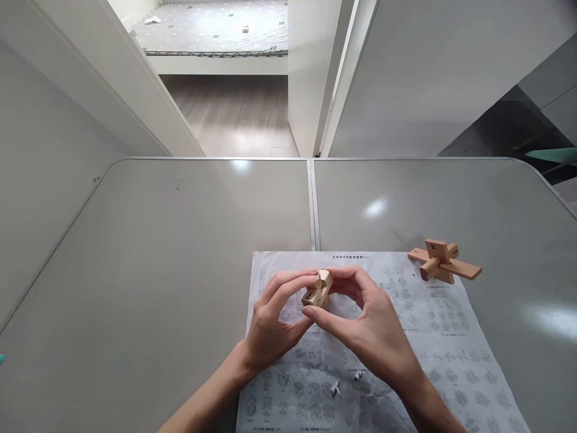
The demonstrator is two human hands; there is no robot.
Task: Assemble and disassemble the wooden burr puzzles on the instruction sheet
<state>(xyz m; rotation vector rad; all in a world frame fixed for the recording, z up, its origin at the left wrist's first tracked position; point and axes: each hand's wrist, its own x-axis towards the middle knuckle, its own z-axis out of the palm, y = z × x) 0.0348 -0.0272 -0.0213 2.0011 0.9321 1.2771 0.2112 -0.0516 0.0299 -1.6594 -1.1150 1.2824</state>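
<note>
Both hands meet over a printed instruction sheet [442, 337] on the grey table [157, 252]. My left hand [270, 319] and my right hand [365, 325] pinch a small notched wooden puzzle block [318, 290] between thumbs and fingertips, held just above the sheet. A part-built wooden cross of interlocked bars [444, 260], with numbers on its ends, lies on the table at the sheet's upper right corner, apart from both hands.
A seam [312, 204] splits the table into two halves. Two tiny white scraps [347, 382] lie on the sheet near my wrists. Beyond the table are white partitions and a doorway onto a wooden floor [229, 114].
</note>
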